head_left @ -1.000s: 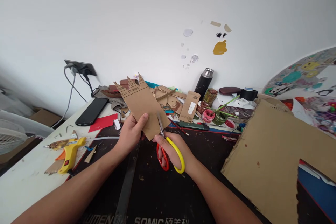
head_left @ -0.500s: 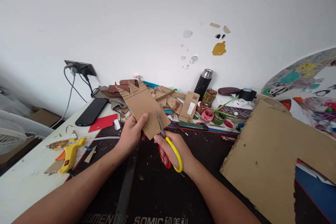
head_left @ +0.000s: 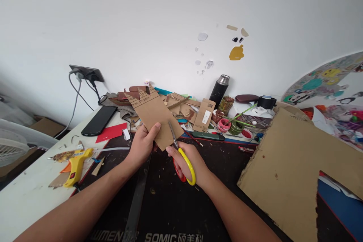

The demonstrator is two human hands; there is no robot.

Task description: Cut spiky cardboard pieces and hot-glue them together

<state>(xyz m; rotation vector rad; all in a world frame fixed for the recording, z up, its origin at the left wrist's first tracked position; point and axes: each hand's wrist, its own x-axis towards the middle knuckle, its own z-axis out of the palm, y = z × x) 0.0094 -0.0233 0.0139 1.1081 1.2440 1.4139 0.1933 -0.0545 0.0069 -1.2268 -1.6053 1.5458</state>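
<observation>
My left hand (head_left: 143, 141) grips a brown cardboard piece (head_left: 153, 115) near its lower left edge, thumb on top. Pointed, crown-like tips and a line of printed numbers mark the far end of that piece. In my right hand (head_left: 191, 160) is a pair of scissors (head_left: 187, 162) with one yellow and one red handle loop. Its blades lie at the cardboard's lower right part, pointing away from me; one blade shows on top of the cardboard. The fingers of my left hand under the piece are mostly hidden.
A yellow hot glue gun (head_left: 76, 164) and a black phone (head_left: 99, 121) lie on the left. Behind my hands are cardboard scraps (head_left: 181, 107), paint jars (head_left: 224, 124) and a black flask (head_left: 219, 89). A large cardboard sheet (head_left: 286, 170) covers the right. A metal ruler (head_left: 137, 193) rests on the black mat.
The handle loops of the scissors have moved slightly closer together. The cardboard and my left hand stay in nearly the same place.
</observation>
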